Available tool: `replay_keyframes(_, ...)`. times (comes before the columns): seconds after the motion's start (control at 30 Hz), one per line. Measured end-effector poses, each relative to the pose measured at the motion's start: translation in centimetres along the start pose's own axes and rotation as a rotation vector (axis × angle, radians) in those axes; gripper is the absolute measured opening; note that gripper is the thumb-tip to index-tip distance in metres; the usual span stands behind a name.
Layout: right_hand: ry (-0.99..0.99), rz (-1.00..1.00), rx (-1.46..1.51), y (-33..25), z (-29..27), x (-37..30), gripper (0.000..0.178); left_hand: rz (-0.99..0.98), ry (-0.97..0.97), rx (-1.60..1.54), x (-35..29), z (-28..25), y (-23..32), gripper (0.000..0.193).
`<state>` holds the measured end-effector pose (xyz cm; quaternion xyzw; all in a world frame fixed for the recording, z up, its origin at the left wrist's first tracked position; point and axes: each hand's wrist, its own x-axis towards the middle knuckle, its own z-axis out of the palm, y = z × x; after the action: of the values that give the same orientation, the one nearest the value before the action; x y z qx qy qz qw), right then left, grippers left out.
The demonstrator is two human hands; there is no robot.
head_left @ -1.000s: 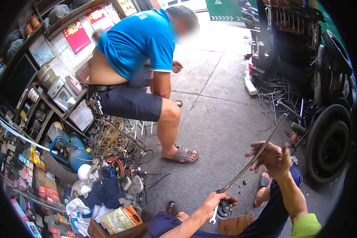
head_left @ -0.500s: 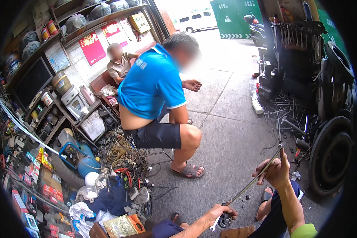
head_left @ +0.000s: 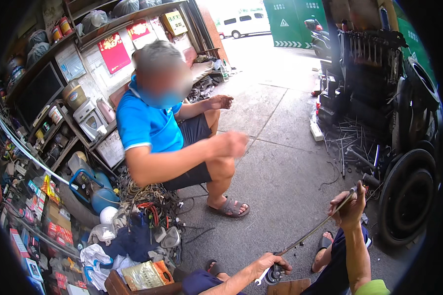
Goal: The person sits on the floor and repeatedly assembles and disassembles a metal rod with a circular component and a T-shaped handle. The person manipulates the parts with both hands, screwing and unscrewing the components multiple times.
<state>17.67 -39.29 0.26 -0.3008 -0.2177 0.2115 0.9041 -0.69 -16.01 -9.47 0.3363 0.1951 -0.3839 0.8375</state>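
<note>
My left hand (head_left: 272, 265) is closed low in front of me around a dark round metal part (head_left: 273, 275). The pale jaw of a wrench (head_left: 259, 279) sticks out below the same hand. From there a long thin metal rod (head_left: 314, 231) slants up to the right. My right hand (head_left: 348, 209) has its fingers curled around the rod's upper end, with the thumb side up near the tip. How the rod meets the round part is hidden by my left fingers.
A person in a blue shirt (head_left: 150, 118) sits ahead on the left. Tangled cables (head_left: 147, 191), cloths and boxes crowd the left. Beneath my left hand lies a brown board (head_left: 288, 287). A wheel (head_left: 409, 196) and scattered metal rods (head_left: 349, 142) stand on the right.
The seated person has straightened up and turned, with one forearm raised. My right hand has closed its fingers around the rod's end. My left hand keeps its hold.
</note>
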Motion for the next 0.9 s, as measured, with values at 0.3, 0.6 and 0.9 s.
replay_keyframes(0.3,0.203,-0.283,-0.204,0.2,1.9,0.3,0.068,-0.163,-0.028,-0.039,0.3,0.6,-1.1,0.027)
replay_keyframes(0.6,-0.183,-0.352,-0.646,-1.7,4.0,-1.1,0.055,-0.525,-0.129,-0.188,-0.9,1.1,-6.1,0.022)
replay_keyframes(0.9,-0.035,0.325,0.433,1.3,0.5,-3.0,0.068,-0.165,0.062,-0.091,0.8,-2.4,-6.2,0.021)
